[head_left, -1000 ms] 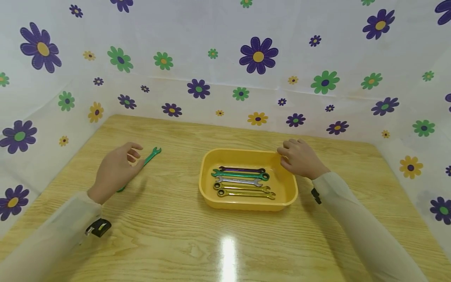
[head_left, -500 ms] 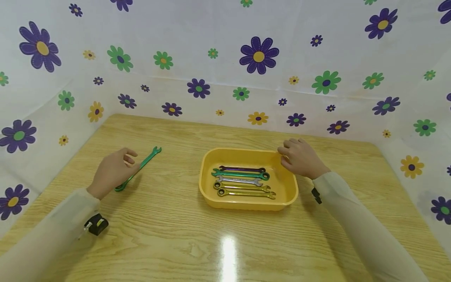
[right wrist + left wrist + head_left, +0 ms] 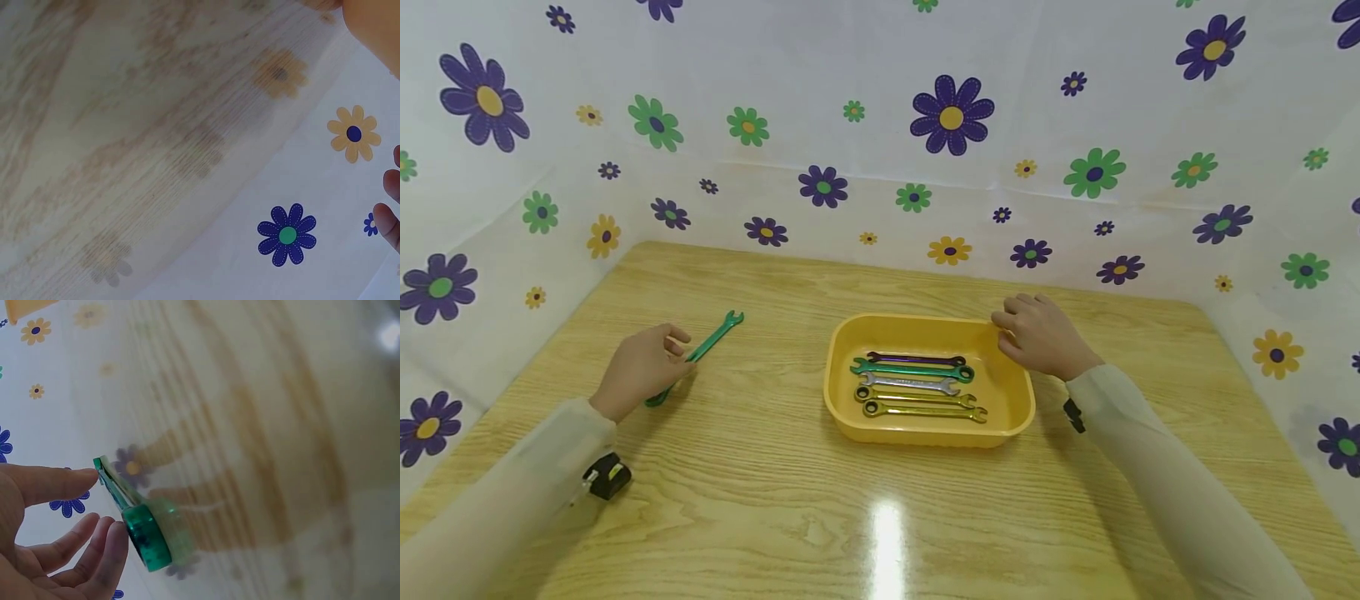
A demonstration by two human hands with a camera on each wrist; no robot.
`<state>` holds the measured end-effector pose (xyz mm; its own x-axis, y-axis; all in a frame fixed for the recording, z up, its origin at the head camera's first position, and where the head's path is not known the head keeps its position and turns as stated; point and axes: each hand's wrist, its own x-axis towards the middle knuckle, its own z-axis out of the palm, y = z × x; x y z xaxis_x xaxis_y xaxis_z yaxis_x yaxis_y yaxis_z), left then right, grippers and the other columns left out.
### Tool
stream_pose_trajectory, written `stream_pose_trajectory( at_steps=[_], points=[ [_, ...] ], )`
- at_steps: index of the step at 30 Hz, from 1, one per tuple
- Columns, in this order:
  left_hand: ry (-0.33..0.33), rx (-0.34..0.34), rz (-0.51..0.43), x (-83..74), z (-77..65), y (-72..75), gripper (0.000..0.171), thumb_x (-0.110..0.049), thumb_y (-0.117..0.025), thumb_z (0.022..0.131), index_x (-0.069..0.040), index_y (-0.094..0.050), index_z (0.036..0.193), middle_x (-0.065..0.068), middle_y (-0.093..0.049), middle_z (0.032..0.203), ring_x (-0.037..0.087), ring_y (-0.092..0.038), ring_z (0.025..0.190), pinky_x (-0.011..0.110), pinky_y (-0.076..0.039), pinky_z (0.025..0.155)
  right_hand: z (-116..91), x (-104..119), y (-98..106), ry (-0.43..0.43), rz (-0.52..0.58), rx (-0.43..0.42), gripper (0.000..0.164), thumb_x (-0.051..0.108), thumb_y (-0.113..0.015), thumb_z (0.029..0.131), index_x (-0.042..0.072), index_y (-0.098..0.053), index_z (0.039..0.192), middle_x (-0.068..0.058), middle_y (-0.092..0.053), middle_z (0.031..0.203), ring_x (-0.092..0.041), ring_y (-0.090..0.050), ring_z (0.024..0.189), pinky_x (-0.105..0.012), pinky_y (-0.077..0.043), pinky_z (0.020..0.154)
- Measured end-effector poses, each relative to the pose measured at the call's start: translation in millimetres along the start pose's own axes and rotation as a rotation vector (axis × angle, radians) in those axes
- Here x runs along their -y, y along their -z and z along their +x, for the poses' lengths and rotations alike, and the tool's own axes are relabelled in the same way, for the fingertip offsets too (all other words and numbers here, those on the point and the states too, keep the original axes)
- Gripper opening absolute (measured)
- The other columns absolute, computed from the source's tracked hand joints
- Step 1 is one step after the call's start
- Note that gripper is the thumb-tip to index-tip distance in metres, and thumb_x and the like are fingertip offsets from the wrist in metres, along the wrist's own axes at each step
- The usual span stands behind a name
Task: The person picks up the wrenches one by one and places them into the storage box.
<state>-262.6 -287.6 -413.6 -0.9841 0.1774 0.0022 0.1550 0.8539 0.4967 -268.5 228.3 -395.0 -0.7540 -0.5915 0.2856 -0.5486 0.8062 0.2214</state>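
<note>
In the head view my left hand (image 3: 643,367) is low over a green combination wrench (image 3: 711,340) lying slantwise on the table. Its thumb and fingers are parted around the shaft; in the left wrist view the thumb tip overlaps the far end of the wrench, and the fingertips (image 3: 115,540) are right at its ring end. My right hand (image 3: 1041,337) grips the far right corner of a yellow plastic bin (image 3: 925,437), fingers bent at the rim. Inside lie a purple wrench (image 3: 917,361), a green wrench (image 3: 910,372), a silver wrench (image 3: 910,384) and gold wrenches (image 3: 917,400).
The wood-grain table (image 3: 760,483) carries the bin at its middle right. White cloth (image 3: 880,50) printed with flowers rises behind it and at both sides. A black wrist camera (image 3: 607,477) is strapped under the left sleeve.
My left hand has moved slightly down and toward the green wrench, its thumb now at the shaft. The right hand and the bin have stayed put.
</note>
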Motion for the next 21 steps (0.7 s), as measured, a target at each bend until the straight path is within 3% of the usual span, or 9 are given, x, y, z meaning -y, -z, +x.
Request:
stream_pose_trajectory(
  at_steps=[5,14,21],
  points=[
    [0.004,0.030,-0.011,3.3,3.3,-3.4,0.040,-0.015,-0.066,0.083,0.012,-0.058,0.111,0.028,-0.063,0.101,0.022,-0.064,0.070,0.033,-0.051,0.059,-0.1,0.3,-0.1,-0.005,-0.002,0.008,0.010,0.017,-0.056,0.083,0.010,-0.062,0.087,-0.006,-0.056,0.075,-0.022,-0.049,0.071,-0.037,-0.044,0.067],
    [-0.040,0.010,0.039,3.1,7.3,-4.6,0.025,-0.006,-0.067,0.081,0.012,-0.064,0.099,0.023,-0.066,0.092,0.034,-0.062,0.081,0.044,-0.050,0.072,-0.1,0.9,0.4,-0.004,0.009,0.006,0.009,0.017,-0.056,0.083,0.009,-0.061,0.086,-0.006,-0.054,0.074,-0.022,-0.047,0.069,-0.036,-0.043,0.066],
    [-0.015,0.037,0.034,0.2,8.1,-3.8,0.024,-0.003,-0.066,0.080,0.011,-0.064,0.099,0.022,-0.066,0.090,0.026,-0.062,0.074,0.036,-0.051,0.064,-0.2,0.2,0.2,0.003,0.011,-0.004,0.009,0.016,-0.057,0.083,0.009,-0.061,0.086,-0.006,-0.055,0.074,-0.022,-0.047,0.069,-0.036,-0.044,0.066]
  ],
)
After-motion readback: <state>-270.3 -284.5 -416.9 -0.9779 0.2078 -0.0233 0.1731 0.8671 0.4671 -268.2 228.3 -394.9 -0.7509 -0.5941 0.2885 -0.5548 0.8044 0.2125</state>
